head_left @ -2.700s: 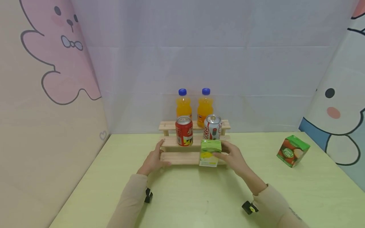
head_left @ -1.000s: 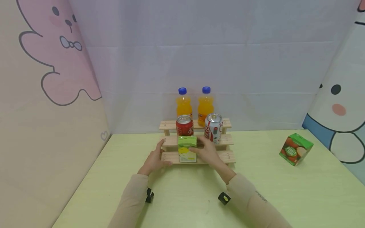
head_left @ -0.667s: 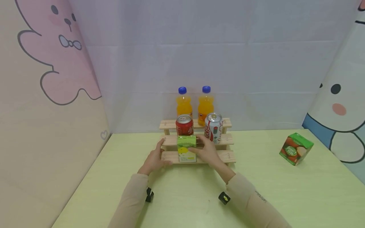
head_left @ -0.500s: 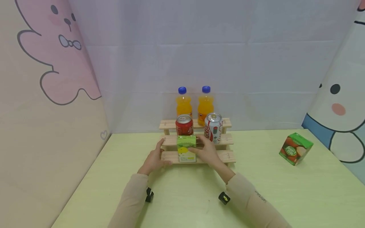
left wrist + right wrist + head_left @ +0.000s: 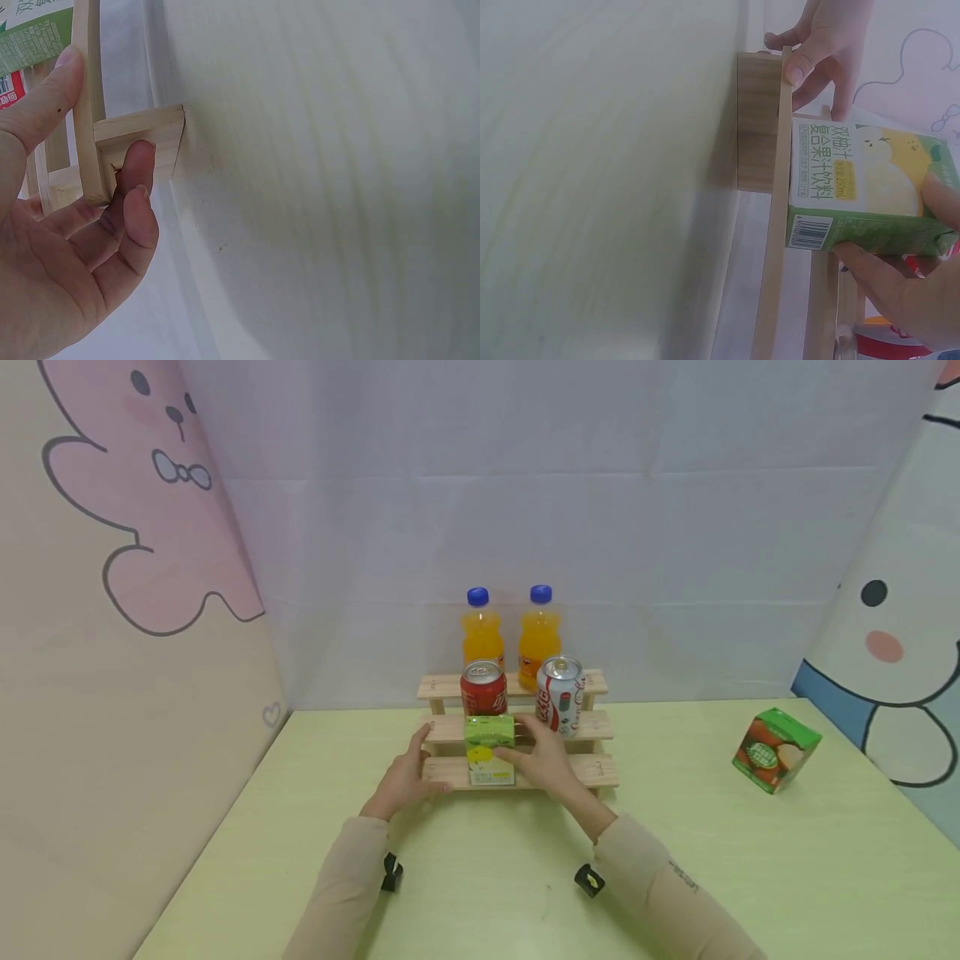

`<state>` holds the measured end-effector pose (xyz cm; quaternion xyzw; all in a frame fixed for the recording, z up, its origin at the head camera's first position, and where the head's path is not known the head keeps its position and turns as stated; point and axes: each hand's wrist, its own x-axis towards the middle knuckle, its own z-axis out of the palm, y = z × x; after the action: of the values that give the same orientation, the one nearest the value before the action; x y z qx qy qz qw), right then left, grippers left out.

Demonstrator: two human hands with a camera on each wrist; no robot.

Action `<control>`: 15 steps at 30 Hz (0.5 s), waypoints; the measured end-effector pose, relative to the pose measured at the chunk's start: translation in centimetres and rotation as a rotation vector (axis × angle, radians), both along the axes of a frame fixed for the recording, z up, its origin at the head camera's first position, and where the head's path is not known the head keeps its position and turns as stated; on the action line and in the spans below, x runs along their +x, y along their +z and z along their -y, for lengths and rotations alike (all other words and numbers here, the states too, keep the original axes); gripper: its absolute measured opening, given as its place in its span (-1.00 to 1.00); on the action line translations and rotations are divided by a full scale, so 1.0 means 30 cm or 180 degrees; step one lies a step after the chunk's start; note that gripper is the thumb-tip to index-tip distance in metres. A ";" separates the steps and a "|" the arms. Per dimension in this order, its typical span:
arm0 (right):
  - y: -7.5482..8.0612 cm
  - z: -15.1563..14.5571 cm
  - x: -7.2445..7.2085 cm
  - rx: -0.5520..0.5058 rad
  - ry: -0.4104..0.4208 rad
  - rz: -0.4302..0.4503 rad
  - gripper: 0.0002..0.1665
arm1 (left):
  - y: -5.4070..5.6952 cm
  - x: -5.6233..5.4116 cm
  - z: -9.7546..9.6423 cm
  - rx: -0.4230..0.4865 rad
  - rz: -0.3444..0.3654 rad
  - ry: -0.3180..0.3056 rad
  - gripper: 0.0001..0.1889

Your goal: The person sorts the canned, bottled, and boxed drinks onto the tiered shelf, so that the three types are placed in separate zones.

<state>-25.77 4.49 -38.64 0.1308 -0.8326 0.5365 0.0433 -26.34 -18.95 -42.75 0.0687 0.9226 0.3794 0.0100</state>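
A small three-step wooden rack [image 5: 596, 770] stands by the back wall. My left hand [image 5: 401, 783] grips the left end of its lowest step, thumb on the front edge and fingers curled behind the board [image 5: 88, 105]. My right hand [image 5: 546, 764] holds a green and yellow juice box [image 5: 491, 770] between thumb and fingers from its right side. Upright, the box has its base on the lowest step's board, left of the middle, as the right wrist view shows. Behind it on the middle step are a red can [image 5: 483, 693] and, farther right, a white cola can [image 5: 561, 697].
Two orange drink bottles [image 5: 482, 639] with blue caps stand on the top step. A red and green juice box [image 5: 776, 752] sits tilted on the pale table [image 5: 480, 902] at the right. Fabric backdrops [image 5: 360, 568] enclose the back and sides.
My right hand has carried the green juice box leftward along the lowest step, from in front of the white can to in front of the red one. Over the last second both hands stay still.
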 end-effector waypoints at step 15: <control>0.000 -0.030 0.034 -0.0301 0.0256 -0.0004 -0.13 | -0.002 0.003 0.000 -0.0028 -0.0079 -0.0024 0.08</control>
<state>-24.75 5.39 -38.65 0.1623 -0.8003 0.5765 0.0283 -26.23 -18.97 -42.83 0.0768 0.9241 0.3744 0.0003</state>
